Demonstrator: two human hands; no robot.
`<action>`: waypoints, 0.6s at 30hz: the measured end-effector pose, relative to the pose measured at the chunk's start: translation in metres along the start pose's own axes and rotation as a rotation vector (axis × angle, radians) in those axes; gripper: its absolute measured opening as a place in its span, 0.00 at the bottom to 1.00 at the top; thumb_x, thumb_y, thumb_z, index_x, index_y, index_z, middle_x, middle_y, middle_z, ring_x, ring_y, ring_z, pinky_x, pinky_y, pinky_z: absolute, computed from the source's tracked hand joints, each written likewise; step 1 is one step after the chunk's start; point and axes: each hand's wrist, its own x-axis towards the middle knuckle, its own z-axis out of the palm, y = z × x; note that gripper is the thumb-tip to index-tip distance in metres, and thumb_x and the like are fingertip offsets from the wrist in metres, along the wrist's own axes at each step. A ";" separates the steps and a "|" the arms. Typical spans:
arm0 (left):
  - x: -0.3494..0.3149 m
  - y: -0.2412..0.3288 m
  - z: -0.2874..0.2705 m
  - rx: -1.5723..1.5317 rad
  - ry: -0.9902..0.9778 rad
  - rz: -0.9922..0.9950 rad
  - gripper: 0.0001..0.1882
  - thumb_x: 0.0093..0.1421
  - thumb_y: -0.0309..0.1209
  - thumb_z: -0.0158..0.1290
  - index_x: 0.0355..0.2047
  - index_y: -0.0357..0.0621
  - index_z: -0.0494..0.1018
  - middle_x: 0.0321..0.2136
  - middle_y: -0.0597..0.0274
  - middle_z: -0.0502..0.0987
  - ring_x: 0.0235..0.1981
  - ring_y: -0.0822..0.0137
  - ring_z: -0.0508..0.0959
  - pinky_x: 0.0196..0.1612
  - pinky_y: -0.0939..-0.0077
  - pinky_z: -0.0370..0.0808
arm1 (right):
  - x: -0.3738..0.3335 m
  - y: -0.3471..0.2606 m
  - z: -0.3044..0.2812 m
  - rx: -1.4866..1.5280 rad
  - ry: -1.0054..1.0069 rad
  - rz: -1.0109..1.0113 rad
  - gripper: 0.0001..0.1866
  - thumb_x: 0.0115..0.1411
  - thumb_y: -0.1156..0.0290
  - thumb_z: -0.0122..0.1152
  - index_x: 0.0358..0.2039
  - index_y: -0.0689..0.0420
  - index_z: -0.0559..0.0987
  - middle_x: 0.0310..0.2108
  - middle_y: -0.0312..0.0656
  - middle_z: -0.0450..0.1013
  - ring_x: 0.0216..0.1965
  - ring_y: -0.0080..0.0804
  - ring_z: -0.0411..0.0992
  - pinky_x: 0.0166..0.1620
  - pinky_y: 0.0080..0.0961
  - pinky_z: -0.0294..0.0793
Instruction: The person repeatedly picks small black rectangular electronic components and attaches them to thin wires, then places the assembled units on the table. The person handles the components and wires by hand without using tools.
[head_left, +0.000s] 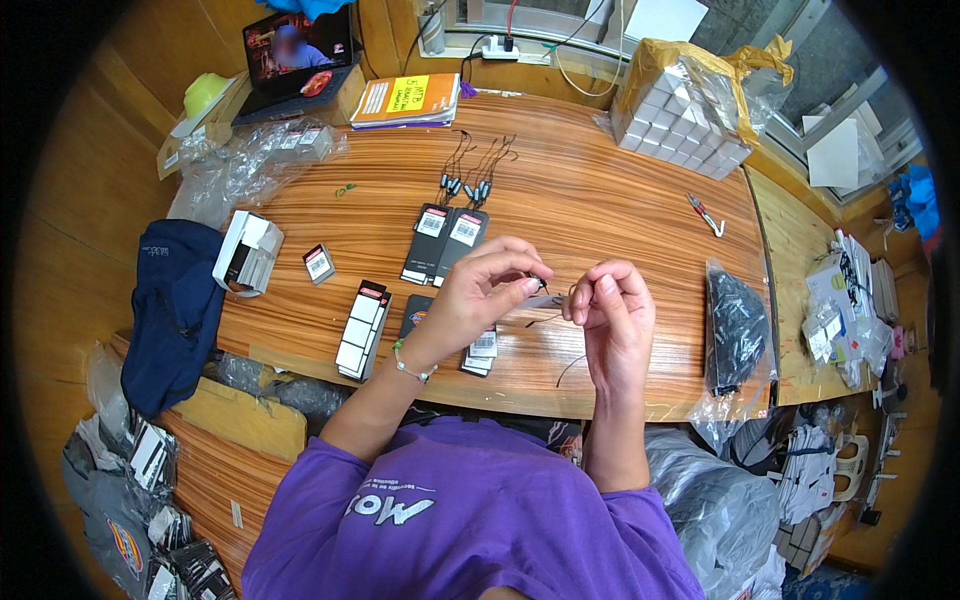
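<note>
Above the middle of the wooden table, my left hand (490,285) pinches the small dark end of a thin black tag cord (541,323). Close by on the right, my right hand (613,308) has its fingertips closed on the cord, whose loose ends hang below. Beyond my left hand lie two stacks of dark hang tags (428,243) with white stickers; several black looped cords (483,182) with small seals spread out from their far ends. More stickered tags (480,352) lie partly hidden under my left hand and wrist.
To the left are a sheet stack of white labels (363,332), a small stickered card pile (318,264) and a white box of cards (248,254). Red-handled cutters (706,214), a bagged black bundle (737,330) and wrapped white boxes (680,118) sit to the right. A tablet (298,52) stands far left.
</note>
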 end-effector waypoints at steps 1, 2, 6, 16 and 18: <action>0.000 0.000 0.003 -0.012 0.033 -0.003 0.10 0.52 0.17 0.52 0.36 0.36 0.75 0.37 0.63 0.69 0.39 0.76 0.71 0.41 0.82 0.72 | 0.000 0.001 -0.001 -0.045 0.003 -0.003 0.06 0.60 0.75 0.50 0.37 0.62 0.70 0.22 0.41 0.69 0.22 0.22 0.67 0.29 0.17 0.68; 0.000 0.000 0.004 -0.023 0.067 -0.005 0.09 0.53 0.17 0.52 0.36 0.36 0.75 0.36 0.64 0.69 0.38 0.76 0.71 0.40 0.84 0.72 | 0.000 0.002 -0.002 -0.090 0.004 -0.006 0.07 0.60 0.76 0.50 0.38 0.63 0.70 0.22 0.42 0.70 0.23 0.23 0.67 0.30 0.17 0.68; -0.001 0.001 0.001 0.026 0.073 0.036 0.11 0.53 0.16 0.51 0.37 0.36 0.75 0.37 0.64 0.69 0.37 0.76 0.72 0.41 0.85 0.73 | -0.003 -0.002 0.001 -0.137 -0.007 -0.060 0.08 0.57 0.80 0.52 0.39 0.63 0.69 0.24 0.42 0.72 0.26 0.24 0.69 0.31 0.18 0.69; -0.004 0.016 0.002 -0.038 0.086 -0.035 0.06 0.53 0.20 0.55 0.32 0.34 0.75 0.30 0.63 0.73 0.31 0.76 0.73 0.36 0.84 0.71 | -0.012 -0.002 0.008 -0.613 -0.049 -0.067 0.12 0.53 0.83 0.55 0.38 0.63 0.67 0.28 0.37 0.70 0.30 0.21 0.71 0.37 0.15 0.67; -0.005 0.019 0.003 -0.054 0.078 -0.079 0.05 0.53 0.21 0.55 0.32 0.34 0.75 0.29 0.64 0.74 0.30 0.77 0.73 0.34 0.85 0.71 | -0.011 -0.001 0.009 -0.662 -0.066 -0.097 0.12 0.52 0.83 0.55 0.38 0.63 0.67 0.27 0.37 0.70 0.30 0.21 0.71 0.37 0.16 0.67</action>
